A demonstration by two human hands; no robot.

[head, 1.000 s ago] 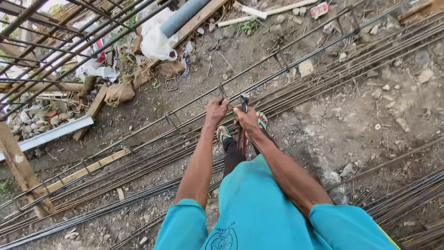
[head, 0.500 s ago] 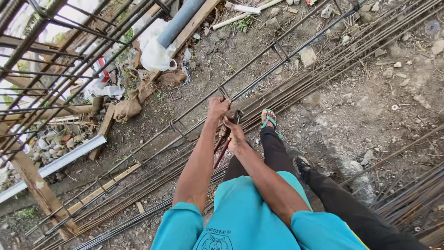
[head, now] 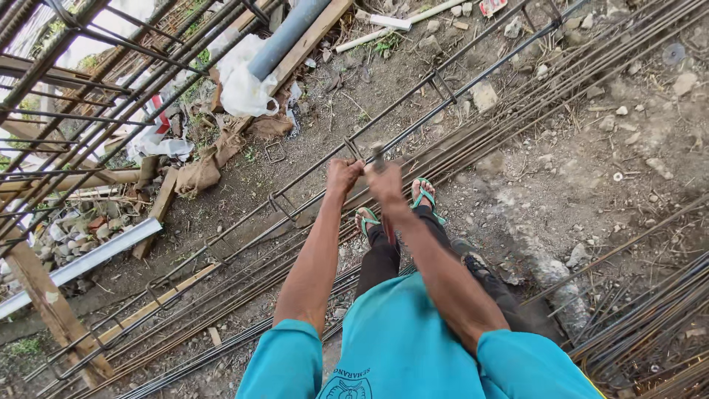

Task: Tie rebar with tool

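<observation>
Both my arms reach straight out and down in front of me, teal sleeves at the bottom of the view, forearms converging toward one spot above the ground. My left hand (head: pixel 344 176) is curled into a fist, its grip pressed together around the long steel bar (head: pixel 413 127) where a bent stirrup loop (head: pixel 353 150) sits on it. My right hand (head: pixel 385 182) is just beside it, knuckles nearly touching the left, its grip pinching a slim dark tool (head: pixel 379 157) whose tip pokes up just above my fingers at the same joint; I cannot tell what kind of tool it is.

The bar runs diagonally from lower left to upper right, crossing under both fists, with a second bar running alongside it. It is thin, dark and rusty, and more square stirrup loops hang along it at intervals, one (head: pixel 444 87) farther up to the right, one (head: pixel 281 205) lower left. Beneath it a bundle of similar rods (head: pixel 517 111) lies on the dirt ground (head: pixel 591 170). My feet in green-strapped sandals (head: pixel 423 193) stand just behind my hands, near the rods.
</observation>
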